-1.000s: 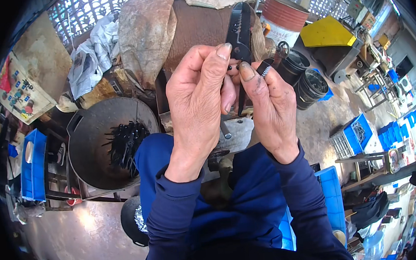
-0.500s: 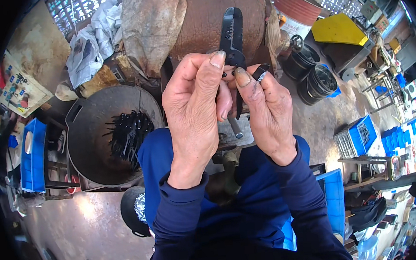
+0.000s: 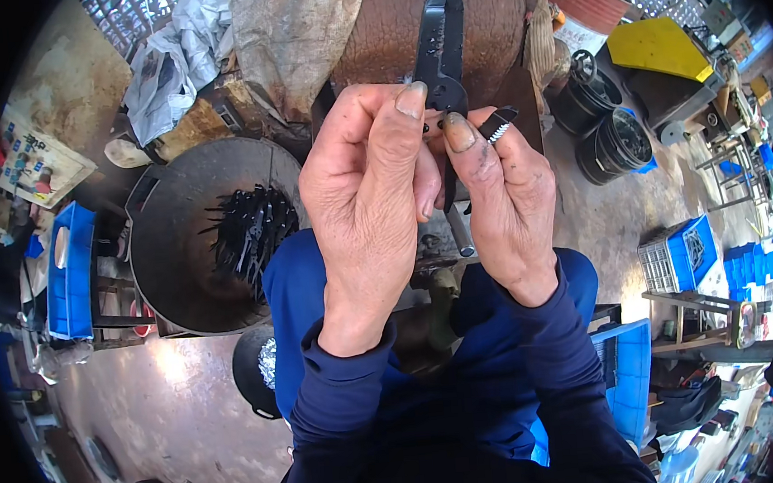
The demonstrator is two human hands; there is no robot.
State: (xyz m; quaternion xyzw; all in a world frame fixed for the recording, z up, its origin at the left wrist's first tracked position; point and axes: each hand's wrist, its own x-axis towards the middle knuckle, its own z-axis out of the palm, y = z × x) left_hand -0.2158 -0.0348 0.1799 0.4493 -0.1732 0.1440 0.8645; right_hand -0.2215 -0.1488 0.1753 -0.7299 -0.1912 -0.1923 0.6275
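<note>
While both hands meet at chest height, left hand (image 3: 374, 197) pinches narrow, thumb and forefinger on black metal tool (image 3: 440, 51), flat and notched, standing upright. Right hand (image 3: 506, 200) grips its lower end plus a small toothed piece (image 3: 495, 127). Beyond left: round dark pan (image 3: 170, 258) of black parts (image 3: 249, 230).

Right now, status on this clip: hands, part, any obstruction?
Left hand and right hand both pinch the black plier-like tool, raised upright. Small black toothed piece at right fingertips. Nothing in the way.
</note>
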